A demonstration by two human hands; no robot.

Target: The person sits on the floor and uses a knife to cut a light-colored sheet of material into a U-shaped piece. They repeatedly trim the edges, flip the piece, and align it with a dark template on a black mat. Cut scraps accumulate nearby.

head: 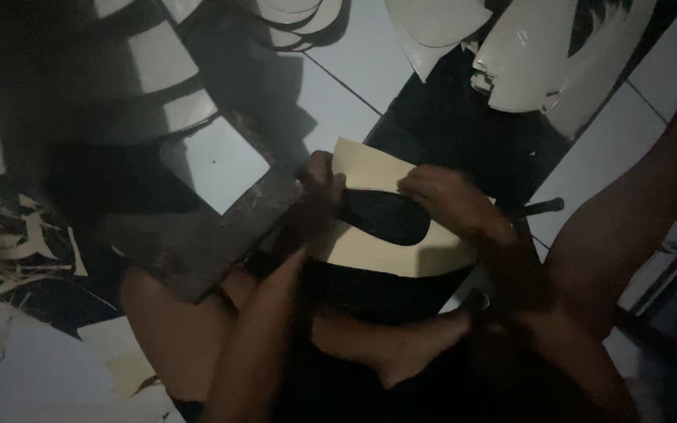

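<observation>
At the 9 o'clock edge of the head view, thin pale offcut strips point(9, 251) lie scattered on the floor. At 10 o'clock, several pale curved sheets point(158, 86) are stacked in shadow. Just right of them, toward the centre, a dark flat slab point(197, 235) rests on the person's bent leg point(174, 329), with a white square card point(217, 164) lying on its upper part.

At the centre, the left hand point(319, 192) is closed on the left edge of a tan sheet point(378, 254), thumb on top. The sheet lies tilted across the lap, above the crossed legs. A dark sole-shaped piece point(385, 215) lies flat on the sheet, touching it, its narrow end at the left hand.

The right hand point(444, 200) sits just right of centre, fingers bent and pressed down on the upper right end of the dark piece and the sheet. Whether it pinches anything cannot be told.

At 3 o'clock from the right hand, a dark handle point(542, 207) projects near the wrist. At 1 o'clock, a pile of white curved cut pieces point(526, 55) lies on the tiled floor point(338, 63).
</observation>
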